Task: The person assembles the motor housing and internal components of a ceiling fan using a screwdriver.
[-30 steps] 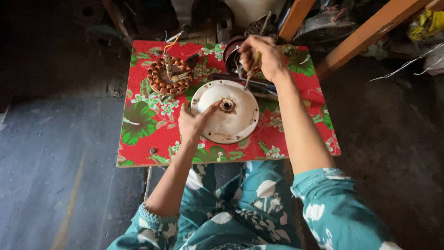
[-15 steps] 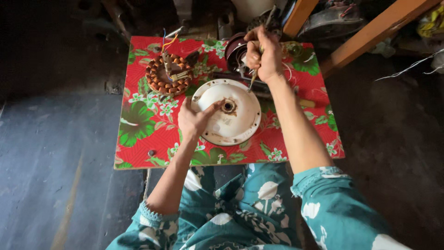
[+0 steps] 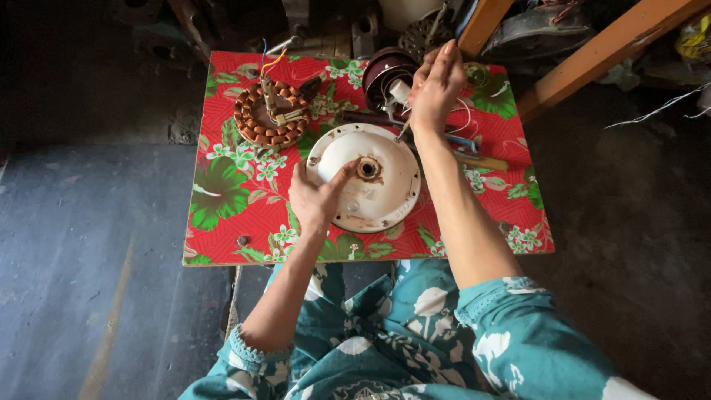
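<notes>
Head view: the left hand (image 3: 317, 198) lay open and flat on the round white motor cover (image 3: 364, 178) at table centre, thumb toward its rusty hub. At one o'clock the right hand (image 3: 435, 87) pinched a thin tool, its tip hard to make out. The copper-wound stator (image 3: 271, 115) sat apart at eleven o'clock, so the motor looked dismantled, reassembly unfinished. Dark clutter beyond the floral table (image 3: 222, 192) stayed unreadable.

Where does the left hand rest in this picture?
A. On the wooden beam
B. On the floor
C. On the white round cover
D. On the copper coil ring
C: the left hand lies on the white round cover, fingers toward its centre hole.
</notes>
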